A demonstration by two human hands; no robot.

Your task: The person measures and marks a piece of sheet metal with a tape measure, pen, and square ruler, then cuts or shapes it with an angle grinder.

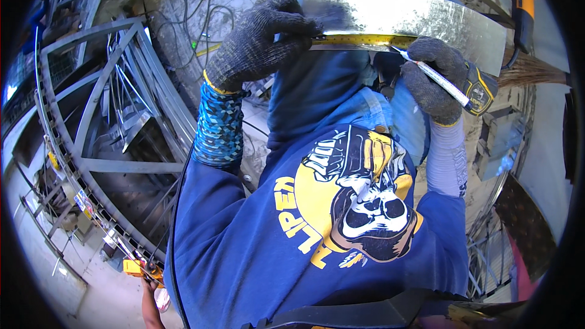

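A shiny flat metal sheet [414,12] lies across my knees, its near edge toward me. Along that edge runs the yellow blade of a tape measure [359,39]. My left hand [262,42], in a dark knit glove, is closed at the sheet's left end, pinching the tape's end against the edge. My right hand [434,79], gloved the same way, is closed around a white marker pen [442,82] whose tip meets the sheet's edge by the tape. The black and yellow tape case [481,89] sits against that hand's outer side, its hold partly hidden.
Grey welded metal frames [131,166] fill the left side. At lower left another person's hand [149,286] reaches to a yellow tool [135,267]. Cables [198,6] lie on the floor. An orange and black power tool [523,6] and broom bristles [530,72] are at right.
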